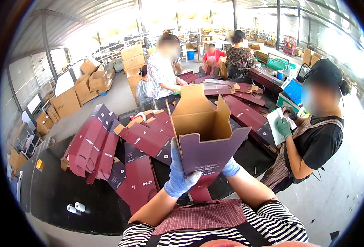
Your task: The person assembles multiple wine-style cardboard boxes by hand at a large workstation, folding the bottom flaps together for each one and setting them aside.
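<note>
A tall maroon and purple cardboard box (206,154) stands unfolded in front of me, its open top facing up and its brown inner flaps sticking out. My left hand (178,177), in a blue glove, is closed against the box's left side, thumb on the front. On the opposite side, my right hand (231,167), also gloved in blue, grips the box; its fingers are mostly hidden behind it. Just left of my left hand lie flat maroon cartons (143,177) with purple ends. Another heap of folded cartons (92,144) is farther left.
Two white rolls (79,206) and a small yellow item (39,165) lie on the black table (66,189). At my right a co-worker (314,136) in a dark cap holds a white pad (277,125). More people and maroon cartons (248,117) are across the table.
</note>
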### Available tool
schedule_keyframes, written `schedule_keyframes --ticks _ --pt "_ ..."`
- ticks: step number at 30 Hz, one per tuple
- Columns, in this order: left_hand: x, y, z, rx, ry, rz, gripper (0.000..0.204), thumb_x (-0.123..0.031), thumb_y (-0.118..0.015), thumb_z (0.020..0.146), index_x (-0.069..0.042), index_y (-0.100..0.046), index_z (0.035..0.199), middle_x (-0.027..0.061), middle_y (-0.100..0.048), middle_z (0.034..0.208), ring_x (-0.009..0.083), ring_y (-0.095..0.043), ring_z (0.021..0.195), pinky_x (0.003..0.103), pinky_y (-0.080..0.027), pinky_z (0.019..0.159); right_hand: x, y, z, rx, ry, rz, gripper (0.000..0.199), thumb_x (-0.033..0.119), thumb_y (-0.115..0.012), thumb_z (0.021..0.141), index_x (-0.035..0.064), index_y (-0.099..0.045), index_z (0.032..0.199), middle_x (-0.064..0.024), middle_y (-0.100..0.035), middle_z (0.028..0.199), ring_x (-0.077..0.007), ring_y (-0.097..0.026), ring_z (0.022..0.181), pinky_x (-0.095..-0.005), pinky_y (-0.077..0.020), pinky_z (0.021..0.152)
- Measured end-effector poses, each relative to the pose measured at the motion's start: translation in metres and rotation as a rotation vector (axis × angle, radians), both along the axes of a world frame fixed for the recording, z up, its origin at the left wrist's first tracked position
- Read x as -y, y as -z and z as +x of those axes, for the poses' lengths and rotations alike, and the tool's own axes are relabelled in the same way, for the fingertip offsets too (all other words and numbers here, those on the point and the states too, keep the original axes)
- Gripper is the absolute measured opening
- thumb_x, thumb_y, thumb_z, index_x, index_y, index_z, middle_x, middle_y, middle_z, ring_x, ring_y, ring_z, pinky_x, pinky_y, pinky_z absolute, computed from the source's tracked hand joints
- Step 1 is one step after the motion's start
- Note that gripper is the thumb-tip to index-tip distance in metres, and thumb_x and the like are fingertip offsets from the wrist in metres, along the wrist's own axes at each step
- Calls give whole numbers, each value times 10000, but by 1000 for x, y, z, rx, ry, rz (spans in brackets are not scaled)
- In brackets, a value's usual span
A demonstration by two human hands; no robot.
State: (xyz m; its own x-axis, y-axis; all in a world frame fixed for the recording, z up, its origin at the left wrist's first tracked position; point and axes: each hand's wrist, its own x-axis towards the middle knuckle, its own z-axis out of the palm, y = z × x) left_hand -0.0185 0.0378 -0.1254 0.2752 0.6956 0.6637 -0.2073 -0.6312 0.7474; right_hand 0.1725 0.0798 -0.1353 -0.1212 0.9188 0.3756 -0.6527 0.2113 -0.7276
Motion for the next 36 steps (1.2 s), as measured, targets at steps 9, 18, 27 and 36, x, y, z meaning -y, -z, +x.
schedule_keyframes --ticks 9,18,27,36 --pt "3 -39 11 -34 -79 29 1278 -283 -914 768 34 -33 1637 224 -395 1538 317 -431 1431 446 -393 1157 44 -38 10 35 75 64 1008 751 -575 933 39 -307 1594 -133 -479 1520 -230 -509 1344 -398 -442 1117" --pt "19 -57 38 -253 -679 246 1200 -363 -944 701 105 -222 1538 272 -467 1320 409 -544 1197 504 -479 1010 76 -107 -17 360 551 367 1458 364 -994 679 93 58 1651 -201 -316 1565 -311 -429 1404 -447 -421 1137" --pt "5 -97 7 34 51 34 1447 -536 -925 719 50 35 1628 234 -370 1556 323 -438 1415 439 -378 1169 91 -157 20 261 314 413 1293 427 -908 755 55 -76 1671 -173 -324 1641 -293 -352 1502 -447 -289 1217" --pt "24 -126 8 -45 49 56 1426 -385 -956 725 24 71 1627 222 -371 1542 315 -494 1377 425 -435 1131 78 -145 40 281 54 432 1246 435 -906 699 34 -207 1649 -148 -422 1596 -281 -407 1472 -440 -308 1209"
